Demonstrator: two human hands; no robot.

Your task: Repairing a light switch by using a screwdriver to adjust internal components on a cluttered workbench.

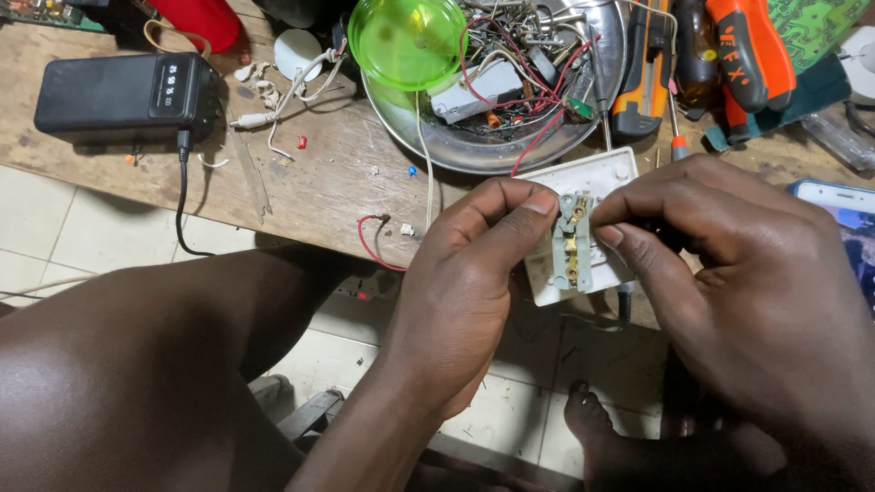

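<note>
A small grey plastic part with brass contacts (571, 244) is pinched from both sides over a white square plate (597, 175). My left hand (460, 292) grips the part's left edge with thumb and forefinger. My right hand (747, 273) holds the part's right edge and covers much of the white plate. The plate rests at the edge of the wooden workbench (310, 173).
A steel bowl (474, 150) of wires and screws holds a green translucent lid (406, 41). Orange-handled screwdrivers (738, 55) lie at the back right, a black power bank (123, 91) with a cable at the left, a phone (843, 214) at the right. Below are my knee and tiled floor.
</note>
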